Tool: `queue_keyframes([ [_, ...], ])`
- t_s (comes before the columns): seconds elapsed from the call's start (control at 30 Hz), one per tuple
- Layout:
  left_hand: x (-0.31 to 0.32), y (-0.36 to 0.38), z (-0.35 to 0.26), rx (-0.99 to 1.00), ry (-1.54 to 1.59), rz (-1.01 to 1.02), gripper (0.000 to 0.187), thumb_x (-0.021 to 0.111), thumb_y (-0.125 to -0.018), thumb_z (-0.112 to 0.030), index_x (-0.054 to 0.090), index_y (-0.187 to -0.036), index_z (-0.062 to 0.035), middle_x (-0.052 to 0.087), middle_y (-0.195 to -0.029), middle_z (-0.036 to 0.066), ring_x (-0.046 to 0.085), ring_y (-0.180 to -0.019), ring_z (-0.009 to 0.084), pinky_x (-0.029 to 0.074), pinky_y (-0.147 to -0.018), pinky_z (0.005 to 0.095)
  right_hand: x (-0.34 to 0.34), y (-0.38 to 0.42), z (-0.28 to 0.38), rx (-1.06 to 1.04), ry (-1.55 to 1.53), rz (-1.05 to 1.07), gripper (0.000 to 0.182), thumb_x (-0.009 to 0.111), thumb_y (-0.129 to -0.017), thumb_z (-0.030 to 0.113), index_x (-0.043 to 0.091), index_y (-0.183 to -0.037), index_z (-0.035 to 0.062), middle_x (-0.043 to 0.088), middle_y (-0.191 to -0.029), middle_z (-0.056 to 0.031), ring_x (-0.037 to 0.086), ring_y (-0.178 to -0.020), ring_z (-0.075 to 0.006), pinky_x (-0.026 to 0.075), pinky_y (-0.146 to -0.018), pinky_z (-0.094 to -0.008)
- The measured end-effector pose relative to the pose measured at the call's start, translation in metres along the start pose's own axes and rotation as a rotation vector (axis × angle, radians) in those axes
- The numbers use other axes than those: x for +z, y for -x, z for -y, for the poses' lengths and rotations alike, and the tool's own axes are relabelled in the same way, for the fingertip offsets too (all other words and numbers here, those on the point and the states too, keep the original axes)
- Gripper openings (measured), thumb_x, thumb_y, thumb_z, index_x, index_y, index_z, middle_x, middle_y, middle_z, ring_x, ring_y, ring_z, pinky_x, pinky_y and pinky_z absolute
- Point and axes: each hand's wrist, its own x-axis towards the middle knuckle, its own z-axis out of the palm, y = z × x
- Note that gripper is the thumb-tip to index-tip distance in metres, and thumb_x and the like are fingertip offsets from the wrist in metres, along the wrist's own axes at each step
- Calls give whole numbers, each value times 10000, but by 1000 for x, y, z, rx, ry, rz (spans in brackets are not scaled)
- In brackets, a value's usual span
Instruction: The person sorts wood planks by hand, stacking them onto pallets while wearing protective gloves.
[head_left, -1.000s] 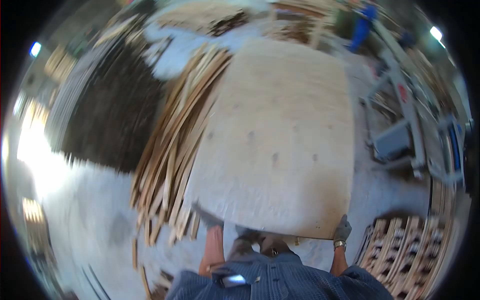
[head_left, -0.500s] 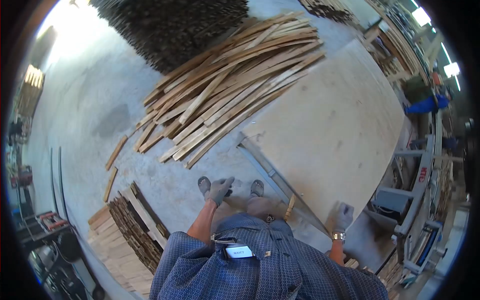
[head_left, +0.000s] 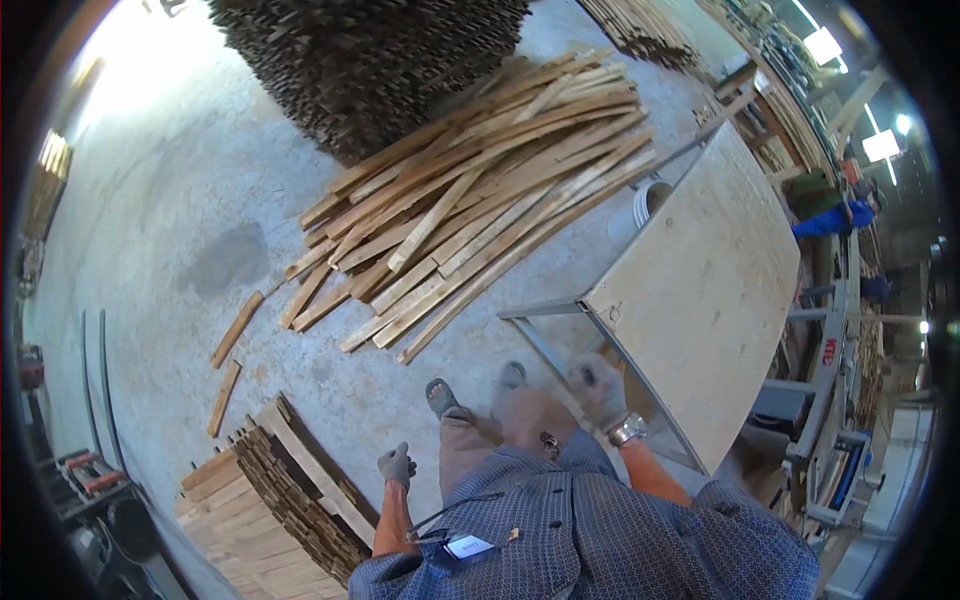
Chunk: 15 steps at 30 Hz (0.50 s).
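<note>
My left hand [head_left: 397,465], in a grey glove, hangs out over the concrete floor with its fingers curled and nothing visible in them. My right hand [head_left: 597,390], gloved and with a metal watch [head_left: 627,430] at the wrist, is in front of my right leg, smeared by motion. Close beside it is the metal frame [head_left: 635,375] of a table with a pale plywood top [head_left: 715,290]. The right fingers are too blurred to show what they hold, if anything.
Loose wooden strips [head_left: 480,200] lie heaped on the floor ahead, before a tall dark stack of wood [head_left: 380,70]. A bundle of boards [head_left: 270,490] is at my left. A white bucket [head_left: 650,203] stands beside the table. Beyond it is a person in blue [head_left: 835,220].
My right hand has come off the plywood top and swung left in front of my leg. My left hand has moved down and left. The view has shifted, showing the table's frame and bucket.
</note>
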Motion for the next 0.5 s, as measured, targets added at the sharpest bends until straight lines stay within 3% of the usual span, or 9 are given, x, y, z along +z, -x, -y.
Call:
queue_keyframes([
  [0.13, 9, -9, -39, 40, -87, 89, 364, 745, -863, -321, 664, -943, 24, 595, -680, 51, 610, -511, 173, 499, -438, 317, -30, -52, 6, 121, 72, -206, 153, 677, -895, 188, 645, -953, 51, 666, -825, -112, 645, -703, -225, 518, -661, -332],
  [0.2, 27, -2, -71, 95, -85, 105, 384, 757, -856, -326, 676, -965, 33, 617, -721, 62, 621, -530, 171, 512, -455, 310, -40, -78, -17, 26, 244, -375, 224, 684, -856, 233, 622, -992, 66, 664, -930, -134, 644, -854, -320, 495, -808, -442],
  [0.23, 35, -2, -86, 145, -118, 117, 397, 759, -855, -329, 679, -981, 39, 628, -744, 69, 626, -543, 169, 518, -464, 307, -45, -87, -25, 42, 254, -418, 224, 684, -856, 233, 622, -992, 66, 664, -930, -134, 644, -854, -320, 495, -808, -442],
  [0.3, 58, -1, -129, 203, -140, 125, 423, 760, -861, -332, 680, -999, 60, 650, -786, 83, 633, -580, 163, 525, -486, 295, -46, -121, -41, 141, 390, -391, 267, 693, -843, 239, 616, -1032, 67, 650, -1083, -165, 610, -1021, -356, 450, -927, -477],
  [0.5, 105, -4, -228, 432, -237, 203, 383, 756, -863, -299, 690, -974, 62, 645, -757, 74, 624, -572, 151, 498, -472, 276, -39, -170, -78, 200, 462, -434, 373, 724, -814, 292, 595, -1068, 52, 577, -1262, -220, 534, -1158, -426, 425, -986, -507],
])
